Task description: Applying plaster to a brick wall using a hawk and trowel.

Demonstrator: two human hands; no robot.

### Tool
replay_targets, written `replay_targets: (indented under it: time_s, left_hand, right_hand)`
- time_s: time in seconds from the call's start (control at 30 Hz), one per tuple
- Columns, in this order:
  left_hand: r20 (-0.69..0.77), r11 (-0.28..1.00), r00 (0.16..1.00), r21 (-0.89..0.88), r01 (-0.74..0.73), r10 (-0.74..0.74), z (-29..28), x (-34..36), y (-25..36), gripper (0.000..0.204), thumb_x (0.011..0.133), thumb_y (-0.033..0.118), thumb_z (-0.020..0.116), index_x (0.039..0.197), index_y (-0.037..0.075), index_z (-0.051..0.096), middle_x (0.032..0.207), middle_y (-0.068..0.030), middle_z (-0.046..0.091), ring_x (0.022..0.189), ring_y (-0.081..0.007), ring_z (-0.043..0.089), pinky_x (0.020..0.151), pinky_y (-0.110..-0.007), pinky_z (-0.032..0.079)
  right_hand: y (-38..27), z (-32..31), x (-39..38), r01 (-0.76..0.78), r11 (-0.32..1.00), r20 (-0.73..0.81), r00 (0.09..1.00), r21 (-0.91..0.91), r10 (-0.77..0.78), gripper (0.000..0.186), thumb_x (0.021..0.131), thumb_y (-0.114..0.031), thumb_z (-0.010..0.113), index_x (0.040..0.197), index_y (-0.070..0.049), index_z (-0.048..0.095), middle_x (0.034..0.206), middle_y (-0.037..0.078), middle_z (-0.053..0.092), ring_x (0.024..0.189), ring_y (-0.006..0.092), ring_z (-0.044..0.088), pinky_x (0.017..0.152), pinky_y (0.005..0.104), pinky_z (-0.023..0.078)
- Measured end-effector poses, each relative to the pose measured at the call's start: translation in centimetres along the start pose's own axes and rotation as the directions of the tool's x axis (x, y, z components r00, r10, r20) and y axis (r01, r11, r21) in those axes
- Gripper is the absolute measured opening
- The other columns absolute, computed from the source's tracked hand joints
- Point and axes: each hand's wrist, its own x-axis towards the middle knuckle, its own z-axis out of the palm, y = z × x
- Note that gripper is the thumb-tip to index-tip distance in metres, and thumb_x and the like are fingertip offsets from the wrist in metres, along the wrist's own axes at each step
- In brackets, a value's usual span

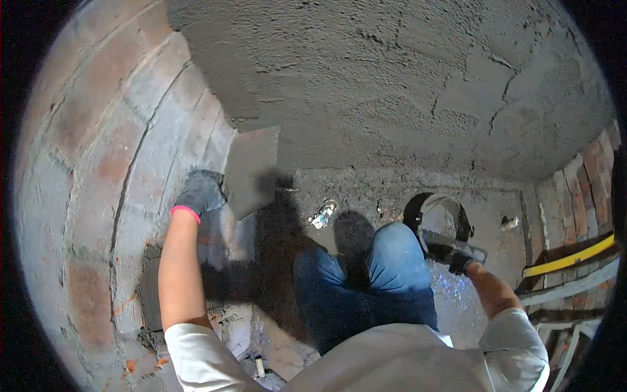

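My left hand [201,191], in a dark glove with a pink cuff, reaches to the brick wall at the left near the corner. Its curled fingers are at the left edge of a flat grey board [253,168] smeared with mortar; the exact grip is hard to see. On the right, my right hand [465,261], also gloved, is closed around a dark, block-like flat tool [452,246]. That tool lies across the near rim of a black bucket [462,215], just right of my knee. Wet grey mortar [366,85] covers the wall in front of me.
Bare brickwork [98,170] runs down the left side. A crumpled scrap [323,213] lies on the floor ahead of my knees. At the right stand metal bars and a yellow bar [568,256] before another brick wall. Clear plastic sheeting [454,297] lies beside my leg.
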Motion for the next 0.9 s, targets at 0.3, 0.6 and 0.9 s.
replay_targets:
  time_s: [0.3,0.6,0.9]
  left_hand:
    - [-0.065,1.0,0.998,0.006,0.021,-0.021,1.7,0.0,-1.4,0.041,0.062,0.034,0.06,0.094,0.01,0.063,0.096,-0.018,0.06,0.09,-0.0357,0.056,0.081,-0.043,0.042]
    - [-0.042,0.999,0.999,-0.042,-0.028,0.026,-2.6,0.3,2.0,0.037,0.058,0.031,0.062,0.088,0.01,0.063,0.089,-0.017,0.061,0.082,-0.0337,0.058,0.071,-0.041,0.046]
    - [-0.063,0.954,0.997,-0.299,0.026,-0.047,0.4,0.0,0.0,0.041,0.058,0.031,0.064,0.091,0.007,0.061,0.09,-0.0193,0.06,0.082,-0.0371,0.057,0.071,-0.043,0.046]
  right_hand:
    - [-13.0,1.7,-4.5,0.404,0.636,-0.249,0.681,-0.658,-0.689,0.051,0.068,-0.05,0.061,0.104,-0.013,0.058,0.094,0.012,0.063,0.085,0.0287,0.059,0.073,0.0393,0.045]
    - [-11.3,-1.6,-4.1,0.123,0.712,-0.205,0.911,-0.691,-0.357,0.059,0.068,-0.054,0.056,0.112,-0.014,0.056,0.109,0.015,0.058,0.097,0.0313,0.056,0.083,0.0362,0.043]
    - [-15.9,-0.7,-7.5,0.346,0.745,-0.166,0.84,-0.57,-0.517,0.053,0.071,-0.059,0.047,0.112,-0.026,0.056,0.123,0.007,0.05,0.11,0.032,0.045,0.092,0.0454,0.029]
